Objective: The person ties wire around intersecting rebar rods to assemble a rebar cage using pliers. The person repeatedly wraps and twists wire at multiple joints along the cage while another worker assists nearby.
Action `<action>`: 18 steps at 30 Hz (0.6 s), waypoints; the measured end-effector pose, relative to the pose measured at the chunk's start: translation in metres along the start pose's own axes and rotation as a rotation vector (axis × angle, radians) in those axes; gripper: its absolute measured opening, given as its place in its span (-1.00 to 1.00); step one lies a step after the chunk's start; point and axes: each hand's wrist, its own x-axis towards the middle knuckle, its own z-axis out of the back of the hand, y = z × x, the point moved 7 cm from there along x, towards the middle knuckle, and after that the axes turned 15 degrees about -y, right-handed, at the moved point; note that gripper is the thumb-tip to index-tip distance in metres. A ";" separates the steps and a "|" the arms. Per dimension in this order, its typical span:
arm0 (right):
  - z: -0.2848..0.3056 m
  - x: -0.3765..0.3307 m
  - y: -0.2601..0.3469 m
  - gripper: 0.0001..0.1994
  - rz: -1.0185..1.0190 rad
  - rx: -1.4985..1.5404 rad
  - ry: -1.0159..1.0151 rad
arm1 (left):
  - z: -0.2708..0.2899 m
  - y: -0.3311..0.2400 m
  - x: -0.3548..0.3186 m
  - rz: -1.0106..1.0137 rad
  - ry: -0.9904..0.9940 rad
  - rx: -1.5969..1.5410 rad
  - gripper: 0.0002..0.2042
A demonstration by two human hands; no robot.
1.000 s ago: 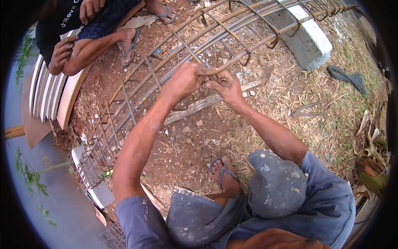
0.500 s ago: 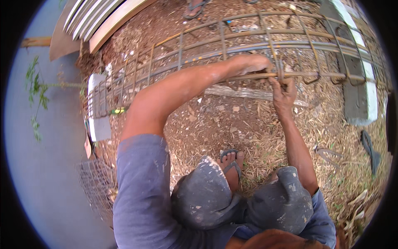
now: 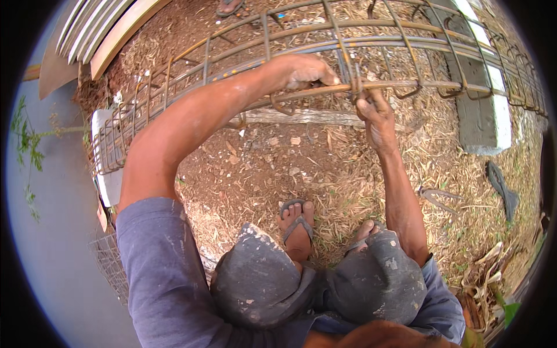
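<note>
A long rebar cage (image 3: 429, 84) of rusty bars and square stirrups crosses in front of me. My left hand (image 3: 308, 71) is closed at its near long bar, left of an upright stirrup (image 3: 346, 55); some of its fingers are hidden behind the bar. On the other side of that stirrup, my right hand (image 3: 376, 113) pinches just under the near bar, where the stirrup meets it. Anything small between the right fingertips cannot be made out. Several loose bars run lengthwise inside the cage.
Grey-and-white blocks stand under the cage at the right (image 3: 484, 110) and left (image 3: 109, 188). Pincers (image 3: 438, 199) and a dark sandal (image 3: 502, 188) lie on the straw-covered ground at right. Stacked boards (image 3: 110, 37) are far left. Wire mesh (image 3: 110, 261) lies near left. Another person's foot (image 3: 229, 7) shows beyond the cage.
The whole view has shifted, so the cage and both hands sit further left and higher. My left hand has drawn slightly away from the stirrup joint. My right foot has come into view.
</note>
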 end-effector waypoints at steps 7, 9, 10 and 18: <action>0.012 0.039 -0.003 -0.77 -0.181 0.171 0.003 | -0.001 -0.016 0.001 -0.119 -0.003 0.081 -0.82; -0.003 0.037 0.001 -0.77 -0.129 0.177 -0.034 | 0.006 -0.005 0.007 -0.245 -0.030 0.199 -0.81; 0.000 0.039 0.004 -0.79 -0.111 0.158 -0.007 | 0.002 -0.019 0.006 -0.321 -0.060 0.328 -0.81; -0.003 0.015 0.016 -0.80 -0.050 -0.171 -0.201 | -0.007 -0.052 -0.030 -0.666 -0.620 0.443 -0.85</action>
